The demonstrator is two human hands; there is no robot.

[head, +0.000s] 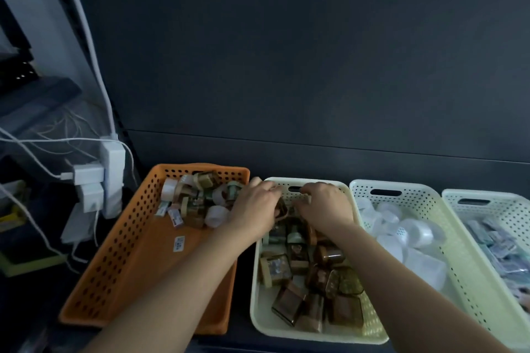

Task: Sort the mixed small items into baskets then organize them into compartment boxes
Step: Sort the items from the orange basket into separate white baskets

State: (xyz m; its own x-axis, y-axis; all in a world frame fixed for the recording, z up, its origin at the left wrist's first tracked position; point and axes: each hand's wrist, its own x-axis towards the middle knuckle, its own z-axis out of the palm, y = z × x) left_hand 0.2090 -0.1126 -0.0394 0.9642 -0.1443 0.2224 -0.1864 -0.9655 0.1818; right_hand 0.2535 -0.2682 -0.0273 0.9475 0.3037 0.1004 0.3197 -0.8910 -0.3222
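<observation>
Left hand (pixel 255 209) is clamped on brown box (pixel 282 209); right hand (pixel 324 206) grip cannot be told. Sorting is judged approx. done; orange basket (pixel 137 252) mix is left.

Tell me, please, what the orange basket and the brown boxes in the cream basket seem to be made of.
The orange basket looks like matte moulded plastic: uniform colour, regular rows of holes. The brown boxes seem glossy tinted plastic, judging by their sheen, though blur leaves that open.
</observation>
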